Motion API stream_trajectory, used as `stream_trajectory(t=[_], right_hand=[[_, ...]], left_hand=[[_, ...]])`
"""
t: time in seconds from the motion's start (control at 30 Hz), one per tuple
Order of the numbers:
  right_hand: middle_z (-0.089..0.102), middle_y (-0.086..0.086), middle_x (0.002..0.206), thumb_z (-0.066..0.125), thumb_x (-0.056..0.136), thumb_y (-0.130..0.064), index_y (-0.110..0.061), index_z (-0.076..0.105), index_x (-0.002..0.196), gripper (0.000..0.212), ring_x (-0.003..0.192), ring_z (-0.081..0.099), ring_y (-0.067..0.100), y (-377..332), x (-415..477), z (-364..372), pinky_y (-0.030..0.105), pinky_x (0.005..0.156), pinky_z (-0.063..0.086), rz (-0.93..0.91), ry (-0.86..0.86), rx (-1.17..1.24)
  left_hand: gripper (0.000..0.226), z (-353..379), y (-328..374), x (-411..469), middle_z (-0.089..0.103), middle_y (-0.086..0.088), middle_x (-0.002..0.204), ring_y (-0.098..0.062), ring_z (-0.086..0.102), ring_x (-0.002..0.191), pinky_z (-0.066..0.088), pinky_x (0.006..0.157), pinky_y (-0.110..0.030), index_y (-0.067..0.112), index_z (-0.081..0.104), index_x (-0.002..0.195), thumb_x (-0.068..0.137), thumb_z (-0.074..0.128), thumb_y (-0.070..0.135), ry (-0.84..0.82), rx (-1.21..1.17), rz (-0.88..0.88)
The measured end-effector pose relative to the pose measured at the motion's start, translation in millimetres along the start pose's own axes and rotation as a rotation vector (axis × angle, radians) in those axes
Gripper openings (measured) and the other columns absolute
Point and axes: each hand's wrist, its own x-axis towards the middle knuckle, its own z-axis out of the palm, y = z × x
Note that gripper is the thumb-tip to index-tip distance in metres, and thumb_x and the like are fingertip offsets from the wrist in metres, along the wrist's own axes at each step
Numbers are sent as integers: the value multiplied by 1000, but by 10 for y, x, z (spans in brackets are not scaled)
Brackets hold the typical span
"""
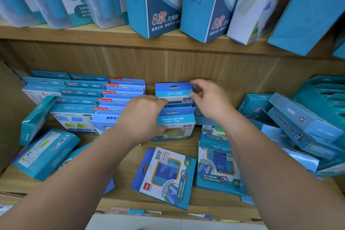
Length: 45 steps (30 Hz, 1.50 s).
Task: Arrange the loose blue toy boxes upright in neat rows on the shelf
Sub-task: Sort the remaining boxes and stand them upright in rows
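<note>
My left hand (143, 117) grips the front blue cardboard toy box (175, 123) to hold it upright. My right hand (209, 99) pinches the rear blue box (174, 90), at twelve o'clock of it, to square the row. Flat blue boxes (164, 175) lie at six o'clock on the wooden shelf (130, 204).

Left hand (143, 115): grips the left side of the front upright box (176, 127), fingers curled over its top edge.
Right hand (209, 99): pinches the top right corner of the rear upright box (173, 91); a little blurred.
Neat rows (84, 95): upright blue boxes, left of both hands.
Flat box (166, 175): lies face up on the wooden shelf (194, 147), near its front edge.
Loose pile (298, 127): tilted blue boxes at the right.
</note>
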Motion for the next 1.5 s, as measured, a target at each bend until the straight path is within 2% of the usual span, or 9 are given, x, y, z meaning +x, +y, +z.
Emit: stream_trajectory(t=[0.1, 0.27, 0.43, 0.67, 0.77, 0.87, 0.97, 1.2, 1.5], right_hand=[[64, -6, 98, 66, 96, -29, -25, 62, 130, 35, 88, 59, 16, -5, 92, 2, 30, 78, 48, 20, -25, -55], [56, -6, 88, 69, 91, -35, -28, 56, 98, 16, 82, 56, 20, -38, 104, 15, 32, 68, 44, -8, 45, -207], [68, -3, 91, 61, 97, -26, -25, 69, 101, 8, 84, 63, 21, -34, 42, 23, 35, 69, 53, -36, 2, -176], [71, 7, 80, 64, 94, -20, -16, 71, 93, 9, 75, 63, 31, -28, -132, -369, 41, 68, 53, -156, 402, -81], [70, 6, 77, 64, 95, -19, -16, 70, 93, 7, 71, 63, 29, 45, -301, -576, 41, 66, 52, -119, 474, -65], [64, 0, 69, 64, 95, -19, -17, 69, 87, 9, 67, 58, 25, 158, -423, -737, 40, 64, 49, -44, 463, -74], [62, 1, 65, 63, 95, -19, -17, 66, 84, 12, 66, 57, 28, 231, -525, -829, 38, 61, 45, 10, 447, -107], [65, 2, 67, 63, 95, -21, -16, 67, 85, 11, 64, 61, 30, 320, -706, -897, 43, 65, 52, 52, 421, -101], [67, -1, 71, 61, 97, -23, -18, 65, 86, 13, 63, 66, 26, 349, -671, -883, 46, 65, 55, 114, 370, -22]], left_hand=[[69, -1, -12, -4, 69, 0, 114, -26, 61, 107, 48, 91, -39, 26, 55, 136, 75, 78, 46, 21, -3, -14], [65, 34, -16, -53, 70, 0, 112, -26, 61, 107, 46, 93, -41, 26, 60, 131, 73, 79, 46, 43, 1, -19], [67, 73, -16, -56, 71, -1, 111, -29, 63, 102, 47, 89, -43, 22, 65, 128, 68, 83, 44, 70, 48, -20], [71, 101, 31, 21, 66, 2, 114, -26, 58, 106, 43, 89, -41, 22, 58, 133, 70, 76, 49, 72, 128, -54], [71, 108, 59, 85, 63, 2, 116, -25, 57, 109, 41, 91, -41, 24, 55, 130, 73, 73, 61, 57, 146, -75], [72, 102, 93, 168, 61, 0, 116, -25, 56, 111, 40, 92, -40, 23, 52, 130, 76, 67, 68, 29, 166, -91], [69, 114, 82, 269, 59, -2, 118, -26, 55, 113, 40, 94, -40, 22, 50, 133, 78, 69, 58, 4, 206, -99], [64, 149, 30, 484, 56, -2, 122, -27, 49, 114, 37, 96, -42, 20, 50, 134, 80, 70, 47, 25, 401, -93], [77, 332, 123, 558, 49, -7, 117, -31, 48, 105, 38, 89, -45, 24, 49, 134, 69, 81, 51, 106, 409, -61]])
